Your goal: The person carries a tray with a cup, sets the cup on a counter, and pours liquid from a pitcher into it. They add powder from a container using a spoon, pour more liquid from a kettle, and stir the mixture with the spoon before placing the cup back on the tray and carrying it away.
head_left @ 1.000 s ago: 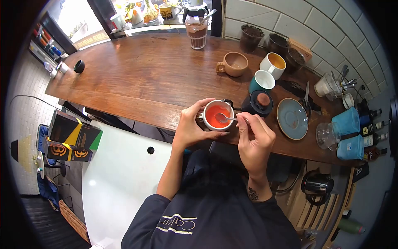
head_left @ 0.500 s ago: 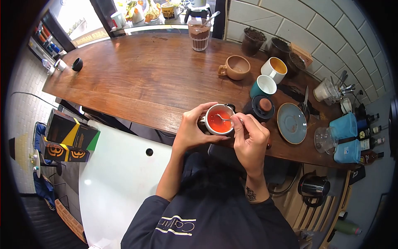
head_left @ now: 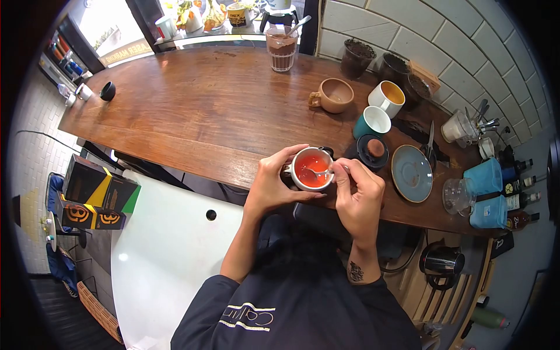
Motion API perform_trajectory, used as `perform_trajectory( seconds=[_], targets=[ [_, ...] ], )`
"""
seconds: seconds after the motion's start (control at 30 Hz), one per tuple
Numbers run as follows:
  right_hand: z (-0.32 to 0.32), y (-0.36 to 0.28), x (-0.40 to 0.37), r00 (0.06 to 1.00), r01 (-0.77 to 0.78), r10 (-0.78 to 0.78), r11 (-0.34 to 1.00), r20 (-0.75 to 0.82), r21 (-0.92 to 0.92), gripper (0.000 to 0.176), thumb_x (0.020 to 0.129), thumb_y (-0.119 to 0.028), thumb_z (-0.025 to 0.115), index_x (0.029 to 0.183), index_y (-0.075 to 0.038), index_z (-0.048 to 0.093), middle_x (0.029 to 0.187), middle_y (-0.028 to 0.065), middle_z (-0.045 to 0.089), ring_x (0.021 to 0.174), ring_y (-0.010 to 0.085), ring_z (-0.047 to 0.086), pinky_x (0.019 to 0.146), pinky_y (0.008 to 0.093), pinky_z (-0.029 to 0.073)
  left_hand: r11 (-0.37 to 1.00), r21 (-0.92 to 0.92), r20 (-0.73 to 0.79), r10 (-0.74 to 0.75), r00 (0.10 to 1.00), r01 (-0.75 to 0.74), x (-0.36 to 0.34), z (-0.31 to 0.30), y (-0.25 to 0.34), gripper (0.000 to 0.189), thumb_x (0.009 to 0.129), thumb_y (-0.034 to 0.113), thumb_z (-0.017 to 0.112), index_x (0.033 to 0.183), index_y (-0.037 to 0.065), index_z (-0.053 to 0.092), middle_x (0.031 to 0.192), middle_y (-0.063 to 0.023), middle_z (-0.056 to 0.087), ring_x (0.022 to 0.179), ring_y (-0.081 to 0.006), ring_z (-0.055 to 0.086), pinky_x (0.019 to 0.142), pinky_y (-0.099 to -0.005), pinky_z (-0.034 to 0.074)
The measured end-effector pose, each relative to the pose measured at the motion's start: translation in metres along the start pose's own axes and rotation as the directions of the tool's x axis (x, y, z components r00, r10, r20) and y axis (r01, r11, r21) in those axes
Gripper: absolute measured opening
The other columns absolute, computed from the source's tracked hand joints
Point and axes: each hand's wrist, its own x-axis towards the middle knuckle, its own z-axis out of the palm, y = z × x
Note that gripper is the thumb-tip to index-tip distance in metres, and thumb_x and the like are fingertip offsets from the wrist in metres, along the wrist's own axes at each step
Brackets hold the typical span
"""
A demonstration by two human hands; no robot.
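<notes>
1. So the white cup (head_left: 312,169) of red-orange liquid sits at the near edge of the wooden counter (head_left: 192,116).
2. The spoon (head_left: 322,172) has its bowl in the liquid. Its handle points right, straight into the right hand (head_left: 357,195), whose fingers are pinched shut on it.
3. The left hand (head_left: 274,181) wraps the cup's left side, fingers curled round the wall.
4. A bit further right there's a dark saucer (head_left: 373,150), then a blue plate (head_left: 412,173).

Orange-red liquid (head_left: 309,162) glows in the white cup (head_left: 294,175), silver spoon (head_left: 319,171) in it, on the brown wood-grain worktop (head_left: 204,111), with a teal mug (head_left: 368,122), tan mug (head_left: 335,94), white mug (head_left: 387,96) yellow inside, grey-blue plate (head_left: 411,173), black saucer (head_left: 373,150) and white wall tiles (head_left: 443,41).
</notes>
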Motion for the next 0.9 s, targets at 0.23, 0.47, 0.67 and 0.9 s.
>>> perform_trajectory(
  seconds=[0.23, 0.47, 0.67, 0.9],
  targets=[
    [0.000, 0.005, 0.004, 0.992, -0.047, 0.040, 0.997, -0.119, -0.054, 0.009, 0.087, -0.003, 0.058, 0.086, 0.005, 0.061, 0.074, 0.0160, 0.063, 0.061, 0.0274, 0.061, 0.054, 0.0319, 0.044, 1.000, 0.016, -0.007, 0.025, 1.000, -0.024, 0.000, 0.001, -0.004, 0.080, 0.050, 0.026, 0.090, 0.117, 0.000, 0.056, 0.101, -0.0138, 0.067, 0.096, -0.0224, 0.066, 0.085, -0.0344, 0.052],
    [-0.001, -0.002, 0.005, 0.999, -0.032, 0.030, 0.999, -0.031, -0.042, 0.011, 0.088, -0.004, 0.058, 0.084, 0.006, 0.061, 0.068, 0.0119, 0.060, 0.058, 0.0196, 0.056, 0.052, 0.0289, 0.041, 1.000, 0.015, 0.015, 0.009, 1.000, -0.009, 0.000, -0.001, -0.004, 0.080, 0.050, 0.026, 0.090, 0.117, 0.000, 0.056, 0.102, -0.0140, 0.067, 0.096, -0.0230, 0.065, 0.084, -0.0348, 0.052],
    [0.003, 0.005, 0.011, 0.994, -0.079, 0.073, 0.995, -0.085, -0.064, 0.012, 0.088, -0.006, 0.056, 0.084, 0.005, 0.060, 0.074, 0.0183, 0.063, 0.063, 0.0334, 0.061, 0.055, 0.0361, 0.045, 0.999, 0.032, 0.000, 0.042, 0.999, -0.042, 0.000, 0.000, -0.006, 0.080, 0.049, 0.027, 0.091, 0.117, 0.001, 0.056, 0.102, -0.0137, 0.067, 0.096, -0.0222, 0.066, 0.085, -0.0342, 0.052],
    [-0.002, -0.005, 0.011, 0.996, -0.083, 0.084, 0.992, 0.009, -0.094, 0.012, 0.088, -0.006, 0.055, 0.084, 0.005, 0.060, 0.074, 0.0187, 0.063, 0.064, 0.0341, 0.061, 0.057, 0.0371, 0.046, 1.000, -0.009, 0.011, 0.019, 1.000, -0.019, -0.001, -0.003, -0.004, 0.080, 0.050, 0.025, 0.091, 0.118, 0.002, 0.056, 0.102, -0.0119, 0.067, 0.095, -0.0201, 0.066, 0.085, -0.0331, 0.052]
  ],
)
